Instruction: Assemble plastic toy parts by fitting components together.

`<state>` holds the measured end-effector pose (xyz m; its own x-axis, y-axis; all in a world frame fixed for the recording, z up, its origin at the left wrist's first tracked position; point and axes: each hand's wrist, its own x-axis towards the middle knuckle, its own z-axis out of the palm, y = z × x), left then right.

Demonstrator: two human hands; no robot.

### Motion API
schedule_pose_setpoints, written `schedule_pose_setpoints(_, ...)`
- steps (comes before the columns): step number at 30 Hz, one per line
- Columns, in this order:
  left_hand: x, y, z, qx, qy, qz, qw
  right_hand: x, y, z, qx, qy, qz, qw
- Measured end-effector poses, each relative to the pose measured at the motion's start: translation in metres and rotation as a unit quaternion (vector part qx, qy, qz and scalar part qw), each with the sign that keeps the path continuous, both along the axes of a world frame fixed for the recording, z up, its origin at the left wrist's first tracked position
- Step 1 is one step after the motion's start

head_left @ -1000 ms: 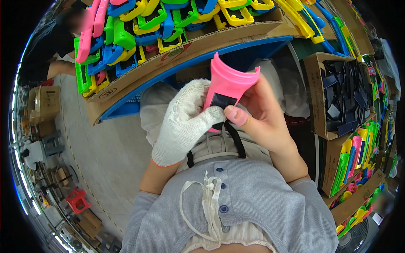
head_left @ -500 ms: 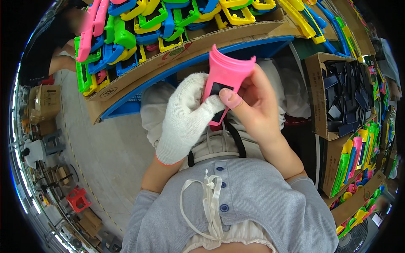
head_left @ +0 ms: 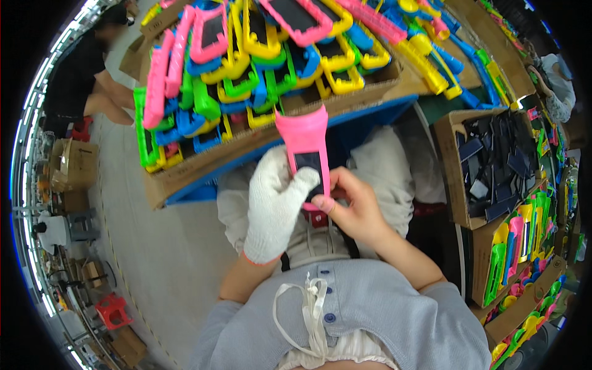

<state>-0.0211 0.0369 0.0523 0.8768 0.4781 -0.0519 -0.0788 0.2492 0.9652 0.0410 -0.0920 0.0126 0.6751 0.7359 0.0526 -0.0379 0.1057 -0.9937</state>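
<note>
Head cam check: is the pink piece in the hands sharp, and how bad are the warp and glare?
Head view: the pink casing between the gloved left hand and bare right hand is sharp; heavy fisheye bend at the rim curves the cardboard box edges; black corners; bright wash on the pale floor; no motion blur.

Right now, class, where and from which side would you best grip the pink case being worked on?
Grip the pink case by its long side edges below the flared top, coming from beneath, as the gloved left hand and bare right hand do; its dark panel stays uncovered.
</note>
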Motion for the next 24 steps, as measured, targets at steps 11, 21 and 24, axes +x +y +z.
schedule_pose_setpoints(11, -0.005, 0.022, 0.015, 0.588, -0.173, -0.124, 0.780, 0.019, -0.012, -0.001, 0.135, 0.396, 0.111, 0.902)
schedule_pose_setpoints(21, -0.015, 0.010, -0.010, -0.122, -0.017, -0.134, 0.983, 0.012, 0.025, 0.057, 0.098, 0.104, -0.031, 0.989)
schedule_pose_setpoints(24, -0.031, -0.007, -0.009, -0.101, 0.016, -0.172, 0.980, 0.004, 0.034, 0.046, 0.074, 0.043, -0.052, 0.995)
